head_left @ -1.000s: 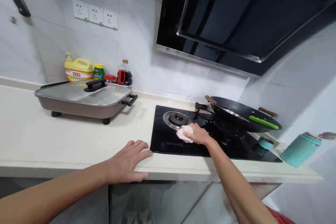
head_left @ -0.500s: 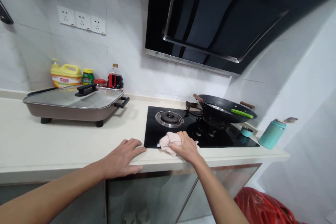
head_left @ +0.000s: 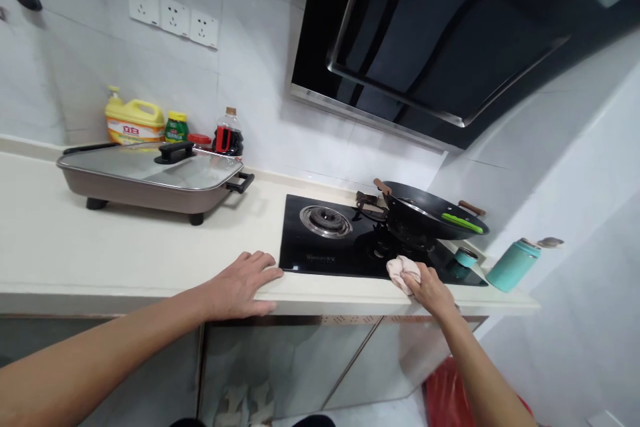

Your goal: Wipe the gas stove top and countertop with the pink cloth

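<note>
My right hand (head_left: 431, 290) grips a crumpled pale pink cloth (head_left: 401, 273), pressed at the front edge of the black glass gas stove (head_left: 320, 261). Resting on the pale countertop (head_left: 150, 247) by the stove's front left corner is my left hand (head_left: 243, 285), fingers spread and holding nothing. On the stove's left side is a bare round burner (head_left: 327, 221). A black wok (head_left: 430, 210) with brown handles sits over the right side, a bright green handle (head_left: 463, 223) lying across its rim.
A lidded electric pan (head_left: 150, 187) stands on the left counter, with a yellow detergent jug (head_left: 134, 121) and a dark sauce bottle (head_left: 229, 133) behind it. A teal flask (head_left: 514, 265) and its cap (head_left: 466, 257) are at right. A range hood (head_left: 425, 33) overhangs the stove.
My right hand has slid the cloth rightward along the stove's front edge. The left hand stays on the counter near the stove's corner. The camera view has tilted slightly.
</note>
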{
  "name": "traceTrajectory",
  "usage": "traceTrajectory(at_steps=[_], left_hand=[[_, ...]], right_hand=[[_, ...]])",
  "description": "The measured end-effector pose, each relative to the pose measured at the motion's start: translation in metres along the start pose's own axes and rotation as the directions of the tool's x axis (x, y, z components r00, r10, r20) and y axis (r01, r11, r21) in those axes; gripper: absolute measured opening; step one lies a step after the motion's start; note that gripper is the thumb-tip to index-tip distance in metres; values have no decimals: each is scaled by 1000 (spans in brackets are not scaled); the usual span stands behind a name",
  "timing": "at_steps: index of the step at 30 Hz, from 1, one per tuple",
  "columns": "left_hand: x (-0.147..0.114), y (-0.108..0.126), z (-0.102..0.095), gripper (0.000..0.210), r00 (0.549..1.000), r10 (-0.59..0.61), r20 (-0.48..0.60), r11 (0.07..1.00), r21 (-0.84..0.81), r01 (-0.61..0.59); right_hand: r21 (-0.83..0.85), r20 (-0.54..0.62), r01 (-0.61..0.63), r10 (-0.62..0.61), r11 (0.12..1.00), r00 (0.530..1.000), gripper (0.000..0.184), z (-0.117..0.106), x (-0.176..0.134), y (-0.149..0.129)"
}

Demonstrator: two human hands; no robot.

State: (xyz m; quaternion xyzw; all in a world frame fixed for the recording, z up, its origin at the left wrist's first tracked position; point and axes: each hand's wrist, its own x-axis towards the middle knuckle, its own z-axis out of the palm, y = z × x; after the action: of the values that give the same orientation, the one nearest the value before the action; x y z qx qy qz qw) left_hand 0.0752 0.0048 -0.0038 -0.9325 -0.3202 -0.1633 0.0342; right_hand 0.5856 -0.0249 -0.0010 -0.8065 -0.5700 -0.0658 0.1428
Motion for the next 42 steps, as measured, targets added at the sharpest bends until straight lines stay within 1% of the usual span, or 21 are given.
traceTrajectory(at_steps=[1,3,7,9,11,12,14,16,18,19,22,24,26,29,31,34,35,37,39,40,42], left_hand=[[0,0,0,51,1000,1,-1,1000,-4,-1],[0,-1,1,51,1000,3,-13,1000,-8,-3],[0,-3,3,51,1000,-2,-16,1000,3,2],[0,-4,3,51,1000,1,-10,1000,22,0],[0,-4,3,50,1000,7,-13,999,43,-6],[0,-4,3,50,1000,10,-17,999,50,-9],[0,-4,4,50,1000,14,-27,998,57,-13],[0,-4,4,50,999,14,-33,998,55,-13],[0,-4,3,49,999,12,-31,999,46,-11],[-1,-4,3,48,1000,10,-26,999,41,-9],[-1,-1,0,48,1000,-4,3,999,36,3],[-1,0,-2,48,1000,-17,18,999,35,16],[0,2,-3,49,1000,-25,19,999,31,24],[0,2,-3,49,1000,-18,8,999,29,18],[0,2,-2,47,1000,-9,-3,1000,26,9],[-1,2,-3,46,1000,5,-19,1000,9,-5],[-1,3,-3,46,1000,5,-17,1000,8,-5],[-2,3,-3,47,1000,-4,-7,1000,15,4],[-2,2,-1,47,1000,-8,-7,1000,25,8],[-2,2,0,48,1000,-5,-14,1000,28,6],[-2,0,1,48,999,3,-37,1000,30,-2]], right_hand=[[2,9,3,-3,1000,1000,45,0,-3,-10],[21,17,50,-50,999,999,45,3,-12,-40],[93,-37,230,-228,969,973,47,12,-39,-119],[155,-37,300,-298,941,954,50,12,-51,-152],[242,0,345,-355,907,935,52,8,-58,-171],[298,27,356,-380,886,924,52,4,-59,-176],[443,66,354,-423,824,904,51,-2,-55,-175],[586,52,326,-436,742,898,56,-7,-45,-164],[666,14,286,-394,689,919,66,-9,-33,-149],[674,7,262,-360,691,933,70,-9,-26,-141],[565,60,197,-278,801,959,71,-10,-8,-116],[457,105,161,-232,875,967,62,-10,1,-100],[388,114,115,-171,914,979,48,-10,8,-85],[343,49,48,-69,938,996,31,-11,13,-67],[337,-36,28,-17,941,999,36,-14,14,-60],[366,-169,64,-1,928,986,49,-19,13,-65],[386,-207,113,-33,915,978,51,-21,11,-72],[394,-232,250,-167,884,958,55,-20,4,-91],[305,-160,353,-318,884,934,55,-15,-8,-116],[225,-104,378,-364,898,926,53,-12,-16,-129],[73,-35,392,-391,917,920,49,-5,-29,-153]])
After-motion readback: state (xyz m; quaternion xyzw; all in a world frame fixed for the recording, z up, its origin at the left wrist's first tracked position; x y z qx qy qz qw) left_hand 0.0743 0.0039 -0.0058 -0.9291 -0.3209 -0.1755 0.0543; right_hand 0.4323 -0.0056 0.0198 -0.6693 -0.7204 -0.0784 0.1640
